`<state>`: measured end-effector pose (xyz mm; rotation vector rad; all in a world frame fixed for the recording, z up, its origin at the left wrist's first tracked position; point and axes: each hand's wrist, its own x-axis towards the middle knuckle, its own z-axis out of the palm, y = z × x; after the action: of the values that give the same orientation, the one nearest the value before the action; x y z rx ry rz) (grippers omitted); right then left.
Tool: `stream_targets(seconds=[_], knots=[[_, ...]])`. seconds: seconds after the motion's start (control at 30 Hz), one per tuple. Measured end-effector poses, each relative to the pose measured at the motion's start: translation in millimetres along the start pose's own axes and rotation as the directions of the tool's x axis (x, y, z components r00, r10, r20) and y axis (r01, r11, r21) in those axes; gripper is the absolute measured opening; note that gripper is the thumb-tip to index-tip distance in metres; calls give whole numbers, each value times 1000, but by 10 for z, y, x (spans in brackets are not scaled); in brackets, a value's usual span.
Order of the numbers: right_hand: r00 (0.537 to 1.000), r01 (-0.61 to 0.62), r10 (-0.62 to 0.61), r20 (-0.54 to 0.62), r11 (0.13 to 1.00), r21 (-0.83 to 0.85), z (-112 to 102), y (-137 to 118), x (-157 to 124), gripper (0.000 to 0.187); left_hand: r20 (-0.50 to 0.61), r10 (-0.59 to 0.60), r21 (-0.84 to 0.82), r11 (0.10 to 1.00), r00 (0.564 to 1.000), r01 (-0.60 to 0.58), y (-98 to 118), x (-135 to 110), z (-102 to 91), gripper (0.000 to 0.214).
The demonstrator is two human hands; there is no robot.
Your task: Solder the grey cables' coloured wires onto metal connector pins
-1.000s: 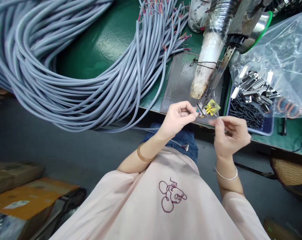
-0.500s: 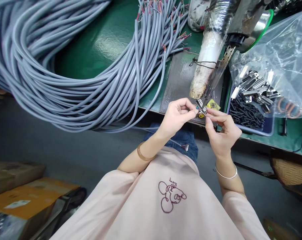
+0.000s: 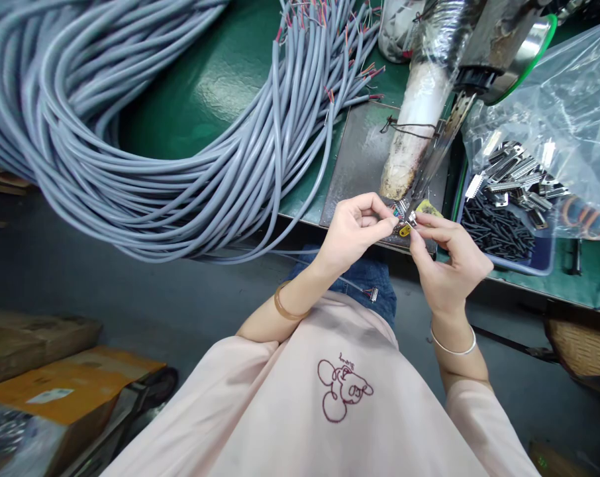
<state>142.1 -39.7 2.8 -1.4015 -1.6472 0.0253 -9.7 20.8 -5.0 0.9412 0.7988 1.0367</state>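
My left hand (image 3: 352,232) is closed in a pinch on a small metal connector (image 3: 404,213) with coloured wire ends, at the front edge of the green bench (image 3: 200,79). My right hand (image 3: 446,255) pinches the same connector from the right, thumb and forefinger pressed on it. Both hands meet just below the tip of a wrapped, scorched machine arm (image 3: 412,132) and its thin metal blade. A small yellow piece (image 3: 426,209) lies right behind the connector on a dark metal plate (image 3: 359,159). A thin grey cable ending in another connector (image 3: 372,293) hangs over my lap.
A big bundle of grey cables (image 3: 131,132) fills the bench's left side, stripped ends at the top. A blue tray (image 3: 503,232) of black tubes and metal connector shells sits right, under a clear plastic bag (image 3: 553,112). Cardboard boxes (image 3: 56,391) stand on the floor, left.
My right hand came in from the right, where it was apart, and closed its fingers on the connector held by my left hand. The left hand barely moved.
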Motion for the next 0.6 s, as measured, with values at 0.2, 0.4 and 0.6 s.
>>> stream_targets(seconds=[0.2, 0.4, 0.6], knots=[[995, 96, -98, -7, 985, -142, 21, -20, 19, 12, 9, -6, -21, 1000, 1000, 6, 7, 18, 8, 21], [992, 128, -127, 18, 981, -147, 12, -17, -2, 12, 19, -32, -26, 999, 999, 33, 6, 14, -7, 21], [995, 103, -101, 26, 988, -115, 20, 11, 1, 12, -7, -18, 68, 998, 1000, 18, -21, 6, -23, 15]])
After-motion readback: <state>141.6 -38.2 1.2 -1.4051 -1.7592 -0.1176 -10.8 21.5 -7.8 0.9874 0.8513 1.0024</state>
